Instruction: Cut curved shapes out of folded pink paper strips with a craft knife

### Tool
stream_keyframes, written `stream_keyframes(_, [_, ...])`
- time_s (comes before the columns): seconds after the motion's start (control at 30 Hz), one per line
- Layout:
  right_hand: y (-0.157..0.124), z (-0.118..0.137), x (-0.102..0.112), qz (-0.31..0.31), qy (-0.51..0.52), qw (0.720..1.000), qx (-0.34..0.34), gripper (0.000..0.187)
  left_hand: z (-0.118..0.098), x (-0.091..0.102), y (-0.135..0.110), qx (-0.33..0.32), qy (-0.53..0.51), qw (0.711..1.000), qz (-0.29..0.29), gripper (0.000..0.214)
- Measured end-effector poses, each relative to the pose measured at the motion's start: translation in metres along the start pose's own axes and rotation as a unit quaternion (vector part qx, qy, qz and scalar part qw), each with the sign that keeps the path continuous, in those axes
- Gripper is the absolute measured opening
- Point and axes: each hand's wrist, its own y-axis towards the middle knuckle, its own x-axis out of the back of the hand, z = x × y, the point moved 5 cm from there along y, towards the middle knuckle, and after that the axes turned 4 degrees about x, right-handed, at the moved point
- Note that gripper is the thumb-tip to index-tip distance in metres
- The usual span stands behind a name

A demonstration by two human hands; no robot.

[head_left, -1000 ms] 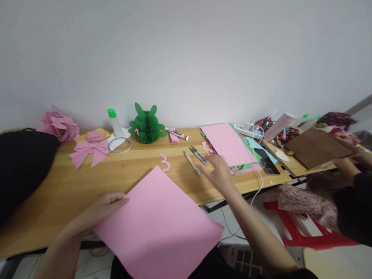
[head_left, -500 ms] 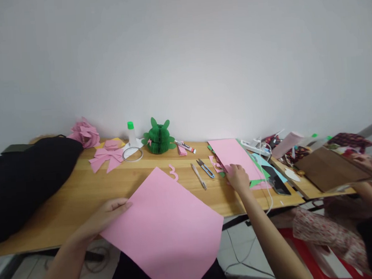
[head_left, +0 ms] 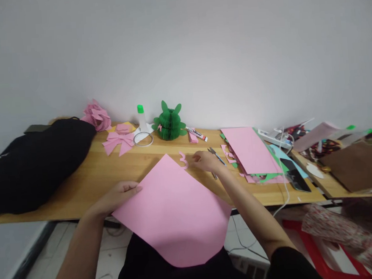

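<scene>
My left hand (head_left: 121, 196) pinches the left edge of a large pink paper sheet (head_left: 175, 212), which hangs over the table's front edge and my lap. Over the table, my right hand (head_left: 204, 160) has loosely bent fingers, apart from one another, with nothing seen between them. Just left of its fingertips lies a small pink cutout shaped like a 3 (head_left: 183, 160). Partly covered by that hand and wrist are small thread snips (head_left: 217, 156) and a pen (head_left: 214, 175).
A pink-topped paper stack (head_left: 252, 149), phone (head_left: 295, 178) and white cable lie on the right. Toward the wall stand a green paper honeycomb figure (head_left: 169, 125), glue bottle (head_left: 141, 119) and pink bows (head_left: 119, 140). A black bag (head_left: 44, 162) sits left; another person is at right.
My right hand has left the pink paper stack and moved left, close to the pink 3. My left hand still grips the sheet. The view has shifted slightly.
</scene>
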Motion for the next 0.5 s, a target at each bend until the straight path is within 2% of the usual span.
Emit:
stream_keyframes(0.1, [0.026,0.022,-0.010,0.040,-0.005,0.999,-0.015,0.037,0.002,0.000,0.000,0.007,-0.012,1.000,-0.002,0.060])
stream_keyframes(0.2, [0.044,0.030,-0.013,0.071,-0.009,0.997,-0.035,0.033,0.001,0.000,-0.001,0.016,-0.027,0.999,0.004,0.058])
stream_keyframes(0.37, [0.055,0.033,-0.018,0.119,0.037,0.992,-0.035,0.026,0.002,0.002,0.002,0.038,-0.041,0.998,0.012,0.056])
stream_keyframes(0.5, [0.052,0.021,-0.008,0.102,0.130,0.986,-0.028,0.020,0.011,0.005,0.005,0.060,-0.041,0.997,0.008,0.057])
